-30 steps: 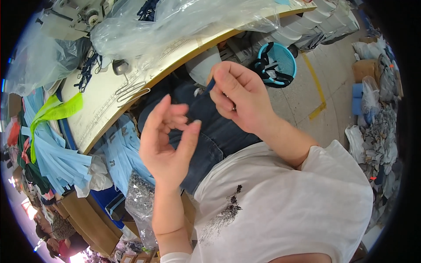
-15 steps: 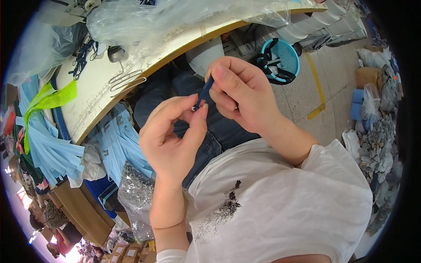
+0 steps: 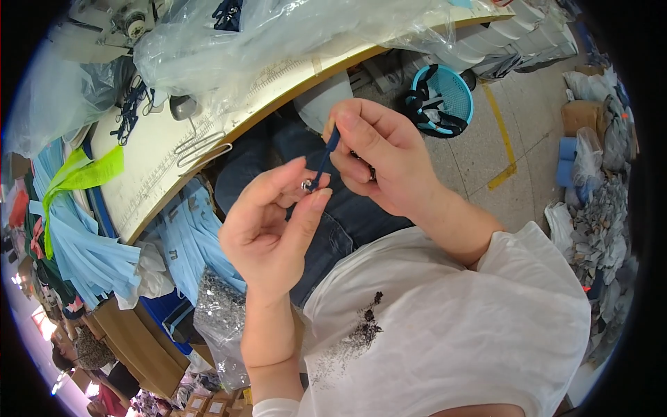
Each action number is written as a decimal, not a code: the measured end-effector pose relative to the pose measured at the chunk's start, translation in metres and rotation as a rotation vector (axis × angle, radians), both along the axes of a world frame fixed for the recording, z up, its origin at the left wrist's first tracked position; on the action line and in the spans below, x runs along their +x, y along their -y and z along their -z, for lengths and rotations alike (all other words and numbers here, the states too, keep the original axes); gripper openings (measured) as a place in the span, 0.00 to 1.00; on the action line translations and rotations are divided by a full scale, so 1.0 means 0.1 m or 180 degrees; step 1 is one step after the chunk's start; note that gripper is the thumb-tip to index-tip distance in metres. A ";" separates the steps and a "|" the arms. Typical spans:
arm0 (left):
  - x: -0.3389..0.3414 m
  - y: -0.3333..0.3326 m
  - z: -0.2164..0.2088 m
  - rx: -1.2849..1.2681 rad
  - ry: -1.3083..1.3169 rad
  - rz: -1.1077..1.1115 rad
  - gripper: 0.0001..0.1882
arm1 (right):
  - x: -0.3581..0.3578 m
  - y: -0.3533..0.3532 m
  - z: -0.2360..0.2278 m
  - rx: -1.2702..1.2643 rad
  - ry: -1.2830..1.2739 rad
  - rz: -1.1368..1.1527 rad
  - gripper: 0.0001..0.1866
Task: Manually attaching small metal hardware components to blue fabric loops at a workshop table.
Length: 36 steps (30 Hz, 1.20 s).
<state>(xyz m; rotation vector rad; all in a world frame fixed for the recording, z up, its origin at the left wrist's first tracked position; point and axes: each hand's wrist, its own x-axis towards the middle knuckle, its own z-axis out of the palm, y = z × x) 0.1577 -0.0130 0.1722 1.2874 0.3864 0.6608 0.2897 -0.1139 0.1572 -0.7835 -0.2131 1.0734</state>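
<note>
Head: R hand [image 3: 385, 156] pinches navy cord [image 3: 333, 141], end hidden; L hand [image 3: 267, 233] half-curled @ fitting [image 3: 308, 185], grip unclear.

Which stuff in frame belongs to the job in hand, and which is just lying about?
In hand:
- navy strip, held by right hand
- small metal piece at its end, by left hand

Apparently lying about:
- neon-green strip
- light-blue strips
- clear plastic
- turquoise basket
</note>
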 end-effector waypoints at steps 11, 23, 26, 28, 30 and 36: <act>0.07 -0.01 0.01 -0.0494 -0.0205 0.0317 0.11 | 0.01 0.00 -0.02 -0.0247 0.0586 0.0290 0.13; 0.53 -0.59 -0.56 0.1708 0.0268 -0.0800 0.10 | 0.06 0.04 0.08 0.0037 -0.0183 0.0157 0.12; 0.97 -1.03 -0.94 0.2069 -0.0181 -0.1054 0.15 | 0.01 0.03 0.11 -0.0136 -0.0671 -0.0201 0.13; 1.06 -1.33 -1.02 0.2035 -0.1208 -0.0101 0.17 | -0.08 0.01 0.14 -0.0345 -0.0808 -0.0504 0.12; 1.00 -1.51 -1.02 0.2040 -0.0880 -0.0351 0.14 | -0.11 0.03 0.21 -0.0486 -0.0754 -0.0552 0.11; 0.31 -2.07 -0.57 0.2033 -0.0652 -0.1624 0.14 | -0.22 0.05 0.52 -0.0606 -0.0716 -0.1034 0.12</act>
